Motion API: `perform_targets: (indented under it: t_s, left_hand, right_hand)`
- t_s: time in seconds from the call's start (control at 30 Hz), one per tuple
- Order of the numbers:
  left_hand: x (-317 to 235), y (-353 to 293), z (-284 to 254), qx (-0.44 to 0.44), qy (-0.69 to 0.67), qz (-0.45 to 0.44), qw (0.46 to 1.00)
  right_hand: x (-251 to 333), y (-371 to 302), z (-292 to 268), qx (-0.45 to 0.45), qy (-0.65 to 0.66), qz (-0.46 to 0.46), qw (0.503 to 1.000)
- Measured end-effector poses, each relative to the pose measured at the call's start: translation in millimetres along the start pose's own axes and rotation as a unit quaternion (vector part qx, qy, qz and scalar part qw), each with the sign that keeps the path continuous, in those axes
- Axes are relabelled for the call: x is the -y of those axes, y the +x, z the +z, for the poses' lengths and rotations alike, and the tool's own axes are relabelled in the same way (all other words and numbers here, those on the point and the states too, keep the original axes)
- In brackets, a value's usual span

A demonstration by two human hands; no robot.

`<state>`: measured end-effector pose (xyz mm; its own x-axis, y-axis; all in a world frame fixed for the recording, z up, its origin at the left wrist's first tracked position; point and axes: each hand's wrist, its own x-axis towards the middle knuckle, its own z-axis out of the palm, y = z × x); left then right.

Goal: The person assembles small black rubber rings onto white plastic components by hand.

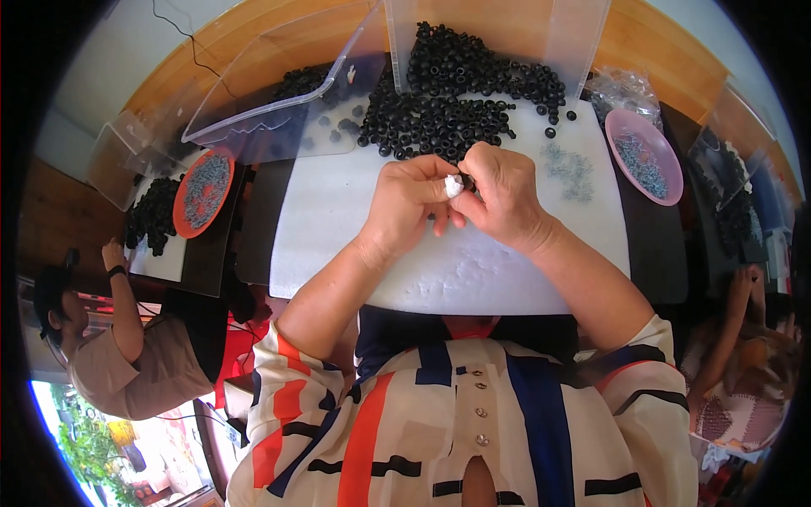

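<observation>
Both hands meet above the white foam sheet [338, 228], just in front of a heap of small black round parts [431, 122]. My left hand [407, 198] is closed, its thumb wrapped in white at the tip. Against it presses my right hand [507, 190], fingers curled inward. Between the fingertips shows a bit of a small black round part [467, 181], mostly covered. Which hand bears its weight cannot be told. To the right, small silvery metal pieces [568, 173] lie scattered on the foam.
Clear plastic bins [287, 93] with black parts line the back. A pink oval basin [676, 190] of metal pieces stands right, below a clear plastic bag [625, 89]; an orange basin [179, 215] stands left. Other people sit at the left [139, 372] and right [752, 372].
</observation>
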<state>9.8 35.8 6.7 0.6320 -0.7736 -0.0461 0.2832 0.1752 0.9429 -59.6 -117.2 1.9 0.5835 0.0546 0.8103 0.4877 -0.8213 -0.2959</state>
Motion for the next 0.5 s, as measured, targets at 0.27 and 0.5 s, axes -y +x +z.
perform_targets:
  t_s: [0.27,0.5]
  left_hand:
    - [-3,-3,3,-0.009,-0.003,0.018,1.000]
    - [-8,-2,4,-0.041,0.049,0.093,0.994]
  right_hand:
    - [3,-1,3,-0.021,-0.004,-0.022,1.000]
    - [-3,-4,12,-0.018,0.171,0.086,0.981]
